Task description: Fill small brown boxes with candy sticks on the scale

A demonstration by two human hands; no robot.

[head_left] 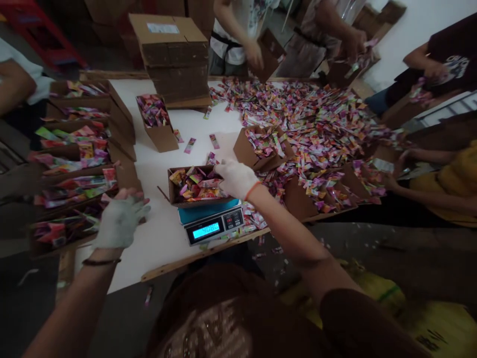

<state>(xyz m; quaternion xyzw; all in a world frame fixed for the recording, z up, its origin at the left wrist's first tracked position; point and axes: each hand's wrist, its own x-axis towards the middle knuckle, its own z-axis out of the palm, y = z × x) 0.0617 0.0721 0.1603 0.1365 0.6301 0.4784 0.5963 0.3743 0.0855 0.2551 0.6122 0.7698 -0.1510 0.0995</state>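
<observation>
A small cardboard box [194,203] filled with wrapped candy packets [197,184] sits on a digital scale [210,226], whose lit display seems to read 408.0. My right hand [236,180], in a white glove with an orange cuff, is closed over the right end of this box; its fingertips are partly hidden. My left hand [118,221], gloved too, is held at the front of a row of filled boxes [124,171] on the left. Its fingers are apart, and nothing shows in them. A loose packet [211,159] lies just behind the box on the scale.
A heap of packets [316,119] covers the table's right side, with filled boxes [248,149] among it. Another filled box [161,138] and stacked cartons [177,64] stand behind. Several co-workers surround the white table [149,248]. Yellow sacks [439,323] lie on the floor.
</observation>
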